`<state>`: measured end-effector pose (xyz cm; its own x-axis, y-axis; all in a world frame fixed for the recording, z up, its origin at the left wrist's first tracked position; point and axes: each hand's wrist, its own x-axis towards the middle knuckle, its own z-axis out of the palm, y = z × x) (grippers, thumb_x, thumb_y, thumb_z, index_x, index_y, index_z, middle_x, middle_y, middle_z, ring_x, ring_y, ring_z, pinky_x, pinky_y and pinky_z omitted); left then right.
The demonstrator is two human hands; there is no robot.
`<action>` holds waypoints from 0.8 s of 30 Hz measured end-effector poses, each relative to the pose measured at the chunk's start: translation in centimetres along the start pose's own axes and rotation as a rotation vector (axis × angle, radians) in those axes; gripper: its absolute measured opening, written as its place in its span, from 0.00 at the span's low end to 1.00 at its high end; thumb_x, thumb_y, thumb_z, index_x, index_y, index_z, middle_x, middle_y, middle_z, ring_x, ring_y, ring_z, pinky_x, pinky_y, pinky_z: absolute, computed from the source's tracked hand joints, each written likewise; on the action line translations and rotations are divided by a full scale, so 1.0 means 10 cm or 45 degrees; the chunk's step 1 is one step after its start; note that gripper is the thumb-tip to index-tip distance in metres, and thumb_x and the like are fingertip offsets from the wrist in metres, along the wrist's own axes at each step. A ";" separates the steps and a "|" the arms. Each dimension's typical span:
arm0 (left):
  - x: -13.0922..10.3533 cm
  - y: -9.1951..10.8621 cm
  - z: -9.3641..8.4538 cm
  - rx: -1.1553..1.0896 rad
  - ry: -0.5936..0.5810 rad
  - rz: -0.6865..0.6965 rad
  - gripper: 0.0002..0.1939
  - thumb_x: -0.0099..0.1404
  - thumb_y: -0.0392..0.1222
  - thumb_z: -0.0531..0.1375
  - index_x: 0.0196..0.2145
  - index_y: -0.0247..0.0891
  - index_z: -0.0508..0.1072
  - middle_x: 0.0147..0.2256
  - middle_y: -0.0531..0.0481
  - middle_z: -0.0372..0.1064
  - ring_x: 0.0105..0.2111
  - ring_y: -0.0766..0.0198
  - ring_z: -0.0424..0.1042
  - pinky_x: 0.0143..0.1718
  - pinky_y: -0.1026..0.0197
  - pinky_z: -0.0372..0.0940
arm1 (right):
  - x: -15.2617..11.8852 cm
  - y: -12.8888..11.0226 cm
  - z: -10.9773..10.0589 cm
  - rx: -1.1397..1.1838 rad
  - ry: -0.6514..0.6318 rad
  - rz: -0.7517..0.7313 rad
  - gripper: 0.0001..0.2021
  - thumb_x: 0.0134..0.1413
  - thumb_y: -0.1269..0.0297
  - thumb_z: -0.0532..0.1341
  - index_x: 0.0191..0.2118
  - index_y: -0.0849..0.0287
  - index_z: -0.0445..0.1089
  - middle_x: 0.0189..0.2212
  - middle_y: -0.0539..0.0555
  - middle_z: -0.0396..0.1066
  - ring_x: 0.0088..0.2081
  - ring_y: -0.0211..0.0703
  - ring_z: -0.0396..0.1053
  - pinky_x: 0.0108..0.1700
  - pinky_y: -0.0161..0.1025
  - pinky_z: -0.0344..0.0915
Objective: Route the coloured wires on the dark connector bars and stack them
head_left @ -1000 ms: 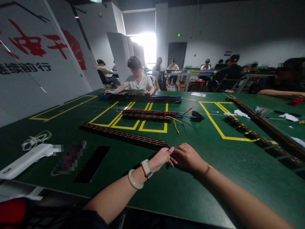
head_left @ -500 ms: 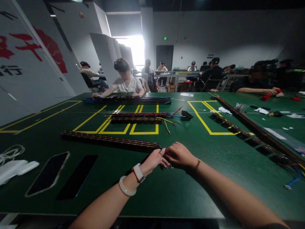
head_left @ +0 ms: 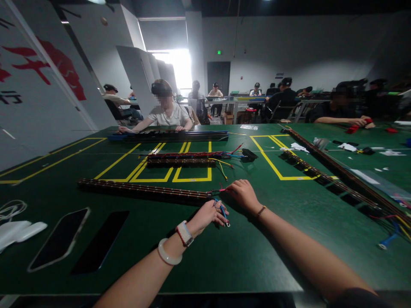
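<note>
- The green table [head_left: 257,261] is the biggest thing here. The camera has turned a tiny bit, so everything on it sits a little more to the left in the view.
- The long dark bar [head_left: 144,191] lies flat on the table, in front of the person. It seems not to have moved on the table. Its wire end points to the right, toward both hands.
- The right hand [head_left: 243,194] has changed most. Half a second ago it was bunched up against the other hand. Now there is a gap between the two. Its fingertips are pinched on the red wire [head_left: 221,189], just past the end of the bar.
- The left hand [head_left: 207,216] is near the same end, a bit closer to the person. It holds the blue wire [head_left: 223,209] between its fingers, and the other fingers are loosely spread. How hard it grips, I cannot tell.
- The two wires have come apart. Before, they were in a small bunch under the fingers. To me this means the colors are sorted now, one in each hand.
- The smallest thing is the shiny ring tip [head_left: 227,224] on the blue wire. It now sticks out below the left fingertips, easy to see.
</note>
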<state>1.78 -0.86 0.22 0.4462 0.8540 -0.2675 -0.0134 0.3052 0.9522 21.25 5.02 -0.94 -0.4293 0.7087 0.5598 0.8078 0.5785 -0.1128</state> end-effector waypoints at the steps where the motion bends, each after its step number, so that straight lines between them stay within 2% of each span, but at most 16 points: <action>1: 0.00 0.00 0.00 -0.005 0.000 -0.009 0.21 0.64 0.57 0.56 0.35 0.34 0.63 0.35 0.42 0.73 0.25 0.64 0.76 0.25 0.65 0.68 | 0.01 0.01 0.02 -0.007 0.000 0.010 0.08 0.61 0.60 0.60 0.36 0.55 0.75 0.31 0.53 0.73 0.35 0.43 0.64 0.41 0.39 0.52; 6: -0.01 0.01 -0.01 0.004 -0.018 -0.015 0.21 0.64 0.58 0.56 0.36 0.35 0.61 0.32 0.45 0.73 0.26 0.64 0.76 0.26 0.65 0.67 | 0.04 0.05 0.10 -0.003 -0.046 0.068 0.06 0.59 0.59 0.62 0.37 0.53 0.76 0.32 0.52 0.75 0.36 0.43 0.64 0.40 0.39 0.51; 13: -0.01 -0.01 -0.02 0.046 -0.029 0.031 0.20 0.65 0.58 0.55 0.36 0.35 0.61 0.29 0.49 0.71 0.22 0.66 0.74 0.23 0.65 0.66 | 0.04 0.05 0.09 -0.034 -0.057 0.149 0.06 0.57 0.59 0.64 0.37 0.51 0.77 0.33 0.51 0.76 0.37 0.44 0.64 0.40 0.40 0.51; 18: 0.00 -0.03 0.00 0.059 -0.027 0.047 0.21 0.64 0.58 0.56 0.36 0.35 0.60 0.30 0.49 0.71 0.22 0.66 0.74 0.23 0.65 0.66 | 0.04 0.06 0.09 0.044 -0.017 0.092 0.07 0.59 0.61 0.62 0.39 0.53 0.77 0.37 0.53 0.75 0.40 0.44 0.66 0.44 0.40 0.54; 21: 0.00 -0.04 0.02 0.161 0.003 0.060 0.20 0.65 0.58 0.54 0.33 0.35 0.61 0.25 0.52 0.69 0.18 0.69 0.70 0.19 0.68 0.62 | 0.01 0.08 0.07 0.117 0.052 0.071 0.08 0.61 0.61 0.60 0.42 0.55 0.76 0.38 0.55 0.75 0.41 0.44 0.67 0.45 0.40 0.56; 24: 0.01 -0.04 0.01 0.330 0.037 0.104 0.20 0.66 0.57 0.52 0.31 0.36 0.62 0.20 0.55 0.66 0.12 0.73 0.61 0.14 0.70 0.54 | -0.03 0.08 0.04 0.162 0.068 0.066 0.09 0.62 0.62 0.58 0.41 0.56 0.75 0.37 0.56 0.74 0.41 0.44 0.67 0.45 0.40 0.57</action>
<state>1.91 -0.92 -0.14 0.4273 0.8842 -0.1887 0.1830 0.1198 0.9758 21.85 5.50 -1.54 -0.3636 0.7184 0.5930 0.7692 0.5906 -0.2439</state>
